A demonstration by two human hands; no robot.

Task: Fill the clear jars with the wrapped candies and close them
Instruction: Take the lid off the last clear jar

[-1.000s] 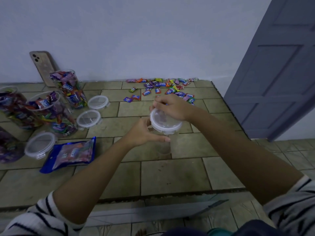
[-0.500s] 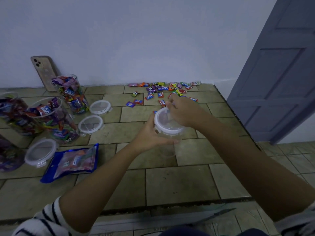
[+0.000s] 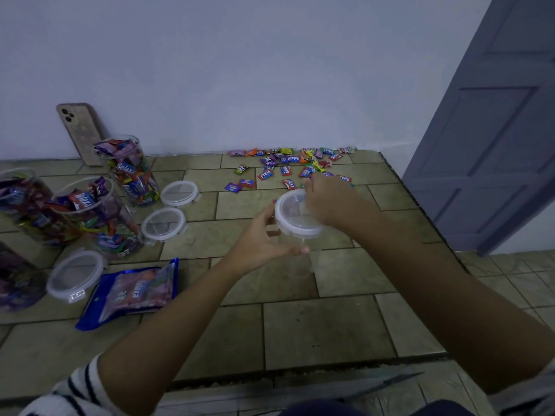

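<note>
An empty clear jar [image 3: 300,259] stands on the tiled ledge with a white-rimmed lid [image 3: 292,216] on top. My left hand [image 3: 259,240] grips the jar's upper body from the left. My right hand [image 3: 327,202] curls over the lid's far right edge. Loose wrapped candies [image 3: 288,169] lie scattered by the wall behind the jar. Several jars full of candies [image 3: 129,171] stand at the left without lids.
Three loose lids [image 3: 180,193] [image 3: 163,225] [image 3: 75,274] lie beside the filled jars. A blue candy bag [image 3: 132,292] lies flat at front left. A phone [image 3: 79,130] leans on the wall. A blue-grey door [image 3: 495,130] stands at right beyond the ledge's edge.
The view has shifted a little, so everything sits slightly lower in the frame. My right hand has slid round to the lid's far right edge; my left hand keeps hold of the jar.
</note>
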